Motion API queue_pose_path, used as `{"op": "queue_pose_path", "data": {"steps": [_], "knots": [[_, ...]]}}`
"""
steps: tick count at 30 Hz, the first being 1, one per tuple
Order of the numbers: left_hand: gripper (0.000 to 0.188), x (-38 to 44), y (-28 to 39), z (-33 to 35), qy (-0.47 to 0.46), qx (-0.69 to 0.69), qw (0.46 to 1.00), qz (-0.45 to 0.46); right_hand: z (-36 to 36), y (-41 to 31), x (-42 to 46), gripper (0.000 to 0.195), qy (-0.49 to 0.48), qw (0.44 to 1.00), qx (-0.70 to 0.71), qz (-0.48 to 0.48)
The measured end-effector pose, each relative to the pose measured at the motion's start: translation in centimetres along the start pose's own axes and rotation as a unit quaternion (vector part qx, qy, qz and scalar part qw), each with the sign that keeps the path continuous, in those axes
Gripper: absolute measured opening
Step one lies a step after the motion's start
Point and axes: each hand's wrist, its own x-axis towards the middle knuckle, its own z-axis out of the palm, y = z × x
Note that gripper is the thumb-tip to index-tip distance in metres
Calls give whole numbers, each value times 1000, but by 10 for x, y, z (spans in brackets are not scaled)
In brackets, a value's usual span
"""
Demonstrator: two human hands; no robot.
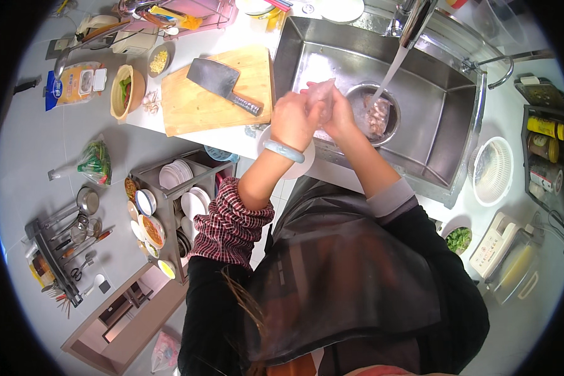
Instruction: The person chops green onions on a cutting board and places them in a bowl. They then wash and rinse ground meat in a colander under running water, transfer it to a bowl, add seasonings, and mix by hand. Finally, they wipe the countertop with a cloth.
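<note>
My left hand [292,117], with a pale bangle [284,151] on its wrist, grips a clear plastic bag [323,96]. On the bag's other side my right hand [339,117] holds it too, at the left of the sink basin. What the bag contains cannot be made out. Just right of my hands, a round metal bowl [395,124] stands in the stainless steel sink [427,84]. Pinkish-brown meat [378,120] lies in it, under a stream of water [389,70] from the faucet [416,23].
A cleaver [215,77] lies on a wooden cutting board [192,110], its handle pointing towards my hands. Garlic [150,101] and a tan basket of green peppers [128,94] sit left of the board. A white plastic colander [493,171] stands right of the sink.
</note>
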Motion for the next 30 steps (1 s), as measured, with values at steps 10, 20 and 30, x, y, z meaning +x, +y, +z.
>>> {"op": "queue_pose_path", "data": {"steps": [10, 20, 30], "knots": [[11, -12, -9, -49, 82, 86, 989, 87, 5, 37, 1, 52, -14, 994, 75, 76], [11, -83, -11, -76, 72, -113, 988, -82, 3, 78, -25, 50, -54, 977, 33, 205], [10, -107, -53, -61, 53, -222, 956, -183, -14, 101, -26, 43, 15, 956, -247, 160]]}}
